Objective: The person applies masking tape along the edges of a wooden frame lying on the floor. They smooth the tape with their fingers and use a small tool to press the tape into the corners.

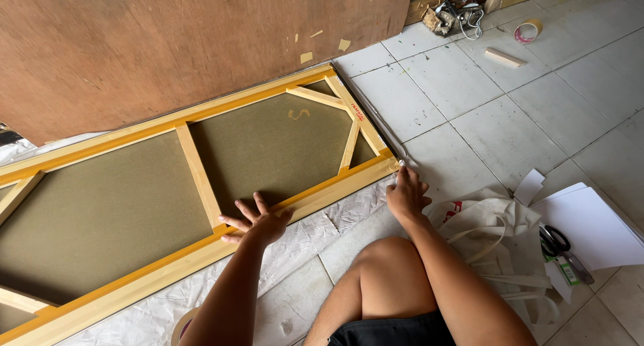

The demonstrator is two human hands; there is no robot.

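Note:
A long wooden stretcher frame (201, 178) with olive canvas lies flat on the floor, with cross bars and corner braces. My left hand (258, 222) rests open, fingers spread, on the frame's near rail beside a cross bar. At the frame's near right corner, my right hand (406, 195) pinches the end of a thin transparent strip (376, 121) that runs along the frame's short right edge. My bare knee (389, 272) is bent below the hands.
A brown plywood sheet (168, 44) leans behind the frame. White crinkled plastic (315, 232) lies under it. Right of me are a cloth bag (496, 232), scissors (560, 245) and white paper sheets (597, 225). Far off lie a tape roll (528, 31), a wood block (504, 58) and tangled cables (456, 14).

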